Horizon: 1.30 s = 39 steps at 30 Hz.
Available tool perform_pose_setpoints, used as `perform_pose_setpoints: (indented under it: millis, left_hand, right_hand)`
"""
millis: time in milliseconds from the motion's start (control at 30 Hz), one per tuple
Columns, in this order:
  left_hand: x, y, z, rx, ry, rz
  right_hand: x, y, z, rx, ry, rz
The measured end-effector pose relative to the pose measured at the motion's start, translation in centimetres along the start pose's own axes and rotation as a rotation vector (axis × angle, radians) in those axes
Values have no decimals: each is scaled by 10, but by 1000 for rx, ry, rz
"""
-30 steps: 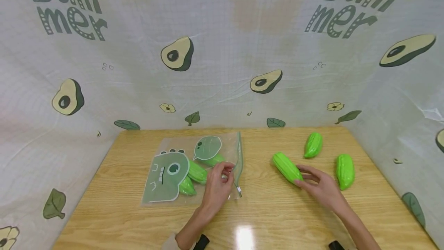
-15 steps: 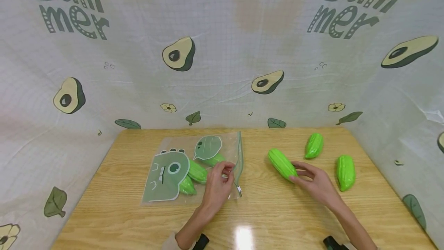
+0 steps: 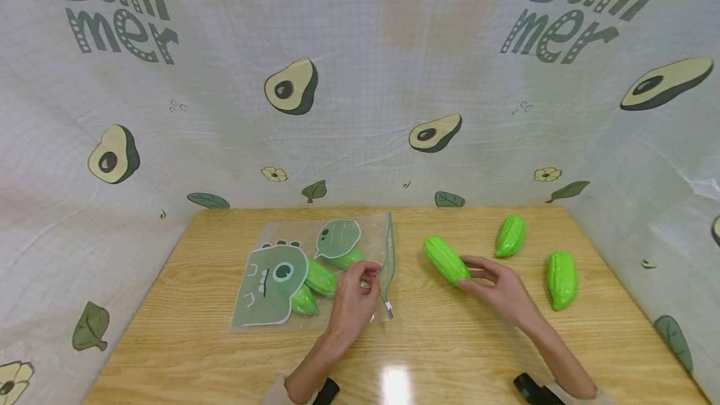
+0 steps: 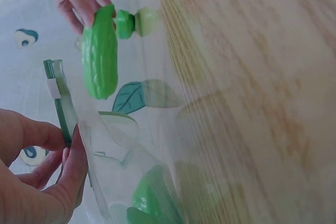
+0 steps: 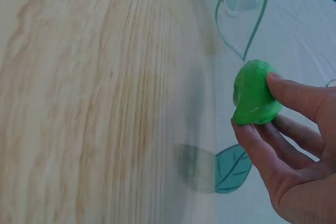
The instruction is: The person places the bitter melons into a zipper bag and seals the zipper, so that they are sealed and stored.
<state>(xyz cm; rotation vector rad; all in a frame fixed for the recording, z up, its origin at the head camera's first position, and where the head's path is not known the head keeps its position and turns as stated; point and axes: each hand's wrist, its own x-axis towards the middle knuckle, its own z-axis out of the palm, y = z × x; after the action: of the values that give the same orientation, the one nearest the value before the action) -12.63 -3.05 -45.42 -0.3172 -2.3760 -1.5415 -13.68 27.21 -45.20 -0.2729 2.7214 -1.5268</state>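
My left hand point(image 3: 352, 305) pinches the upper layer of a clear zip bag point(image 3: 261, 299) printed with a green dinosaur face. In the left wrist view thumb and fingers hold the bag's edge near its white slider point(image 4: 53, 88). The bag's mouth faces right and gapes, as the right wrist view shows. Inside lie three green bitter melons point(image 3: 322, 278), partly hidden by the print and my hand. My right hand point(image 3: 502, 295) holds another bright green, ridged bitter melon point(image 3: 443, 259) by its near end, raised off the table and a short way right of the bag.
Two more bitter melons rest on the wooden table point(image 3: 450, 355), one at the back right point(image 3: 510, 235), the other nearer the right edge point(image 3: 561, 280). A pale cloth point(image 3: 360, 161) printed with avocados hangs behind the table and along both sides.
My right hand has carried the bitter melon leftward and slightly away from me, closer to the bag's mouth. The left hand stays in place on the bag.
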Motion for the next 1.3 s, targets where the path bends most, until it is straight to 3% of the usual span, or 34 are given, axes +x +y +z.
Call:
perform_pose_setpoints:
  millis: [267,967,1300]
  left_hand:
    - [0,0,0,-6,4,6]
    - [0,1,0,-15,1,-13]
    - [1,1,0,-15,5,-15]
  right_hand:
    - [9,-5,7,50,-9,-4]
    - [29,-14,38,45,-3,-212]
    - [39,-18,49,23,-34,-246]
